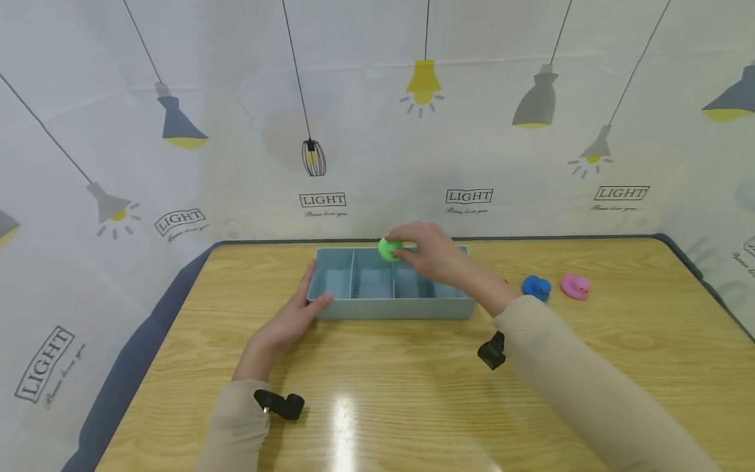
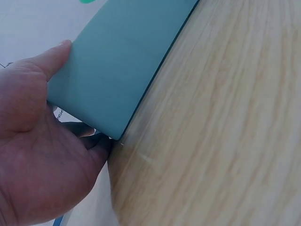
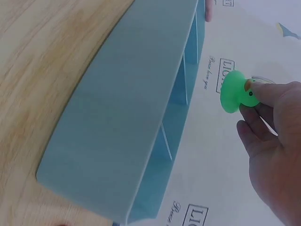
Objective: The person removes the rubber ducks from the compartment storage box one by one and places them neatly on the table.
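Note:
A green rubber duck (image 1: 388,249) is pinched by its head between the thumb and fingers of my right hand (image 1: 433,252), above the back of a grey-blue divided box (image 1: 392,309). The right wrist view shows the green duck (image 3: 231,92) held above the box's open top. My left hand (image 1: 290,320) grips the left end of the box, thumb at the front rim and fingers along the side. In the left wrist view, the left hand (image 2: 51,160) wraps the corner of the box (image 2: 108,70). The right forearm hides part of the box's right end.
A blue rubber duck (image 1: 536,287) and a pink rubber duck (image 1: 575,286) sit on the wooden table (image 1: 377,367) to the right of the box. A small red bit (image 1: 506,281) peeks out behind the right wrist. A lamp-patterned white cloth (image 1: 377,131) hangs behind the table.

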Tool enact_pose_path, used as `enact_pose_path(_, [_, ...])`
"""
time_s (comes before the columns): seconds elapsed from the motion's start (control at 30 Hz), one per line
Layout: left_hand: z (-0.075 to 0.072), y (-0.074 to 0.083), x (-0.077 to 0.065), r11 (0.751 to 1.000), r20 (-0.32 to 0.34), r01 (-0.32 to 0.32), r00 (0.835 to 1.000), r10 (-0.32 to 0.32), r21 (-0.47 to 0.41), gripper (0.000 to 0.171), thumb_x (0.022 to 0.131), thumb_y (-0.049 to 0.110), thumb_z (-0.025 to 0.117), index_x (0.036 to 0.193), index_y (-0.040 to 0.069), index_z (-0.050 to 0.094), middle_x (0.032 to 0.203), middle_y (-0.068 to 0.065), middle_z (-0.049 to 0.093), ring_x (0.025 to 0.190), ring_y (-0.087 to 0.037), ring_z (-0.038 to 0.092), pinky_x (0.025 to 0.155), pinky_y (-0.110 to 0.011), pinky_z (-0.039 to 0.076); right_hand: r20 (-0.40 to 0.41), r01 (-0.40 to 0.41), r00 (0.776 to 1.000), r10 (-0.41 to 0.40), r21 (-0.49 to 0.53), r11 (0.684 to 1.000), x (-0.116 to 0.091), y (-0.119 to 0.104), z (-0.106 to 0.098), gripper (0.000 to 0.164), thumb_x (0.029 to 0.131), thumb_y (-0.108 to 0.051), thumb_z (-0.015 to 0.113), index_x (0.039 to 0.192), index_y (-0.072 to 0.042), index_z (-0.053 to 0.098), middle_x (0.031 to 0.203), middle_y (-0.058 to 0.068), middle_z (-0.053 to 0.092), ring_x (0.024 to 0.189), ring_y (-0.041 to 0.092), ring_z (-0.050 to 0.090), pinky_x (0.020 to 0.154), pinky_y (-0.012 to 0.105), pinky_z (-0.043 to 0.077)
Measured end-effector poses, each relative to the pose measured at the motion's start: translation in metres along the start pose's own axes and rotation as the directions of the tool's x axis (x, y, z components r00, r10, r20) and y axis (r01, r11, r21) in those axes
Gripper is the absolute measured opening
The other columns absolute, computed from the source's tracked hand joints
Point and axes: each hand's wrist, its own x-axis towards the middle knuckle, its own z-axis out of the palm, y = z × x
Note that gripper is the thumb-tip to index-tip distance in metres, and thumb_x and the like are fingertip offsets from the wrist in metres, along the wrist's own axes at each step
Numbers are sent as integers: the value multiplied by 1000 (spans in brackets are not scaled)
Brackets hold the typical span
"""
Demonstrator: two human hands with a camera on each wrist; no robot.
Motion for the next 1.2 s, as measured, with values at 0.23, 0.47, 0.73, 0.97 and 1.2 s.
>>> enact_pose_path(0.23, [0, -1, 2, 1000, -1, -29, 1000, 29, 0, 80, 111, 34, 47, 164, 33, -12, 171, -9, -13, 155, -33, -11, 122, -60, -1, -106, -41, 993, 44, 28, 999, -18, 19, -23, 36, 92, 2, 74, 127, 5, 69, 128, 21, 68, 121, 37, 63, 98, 47, 53])
enact_pose_path(0.47, [3, -2, 3, 1000, 4, -23, 1000, 23, 5, 80, 111, 36, 47, 164, 36, -13, 171, -8, -13, 155, -34, -10, 122, -60, 0, -235, -97, 968, 90, -22, 995, -48, 51, -56, 35, 89, 5, 76, 124, 6, 70, 125, 22, 69, 119, 40, 63, 100, 54, 51])
enact_pose_path(0.73, [-1, 0, -2, 1000, 13, 8, 1000, -8, 5, 80, 110, 38, 47, 162, 41, -13, 171, -6, -13, 155, -36, -10, 122, -59, 1, -253, -195, 952, 175, -57, 979, -91, 78, -81, 32, 92, 2, 74, 124, 5, 70, 127, 24, 67, 118, 45, 62, 95, 60, 51])
enact_pose_path(0.97, [-4, 1, -6, 1000, 10, 27, 1000, -27, 0, 81, 109, 41, 49, 161, 45, -13, 171, -5, -13, 155, -34, -11, 122, -60, 0, -252, -238, 944, 214, -69, 969, -121, 94, -92, 31, 93, 0, 73, 123, 7, 69, 125, 26, 68, 114, 48, 63, 93, 63, 50])
enact_pose_path(1.2, [-1, 3, -2, 1000, 18, 1, 1000, -1, 13, 80, 109, 41, 48, 161, 44, -14, 171, -5, -14, 155, -36, -10, 122, -61, 0, -269, -294, 930, 251, -133, 946, -148, 110, -104, 32, 92, 2, 73, 123, 7, 69, 125, 27, 67, 117, 50, 60, 96, 65, 46])
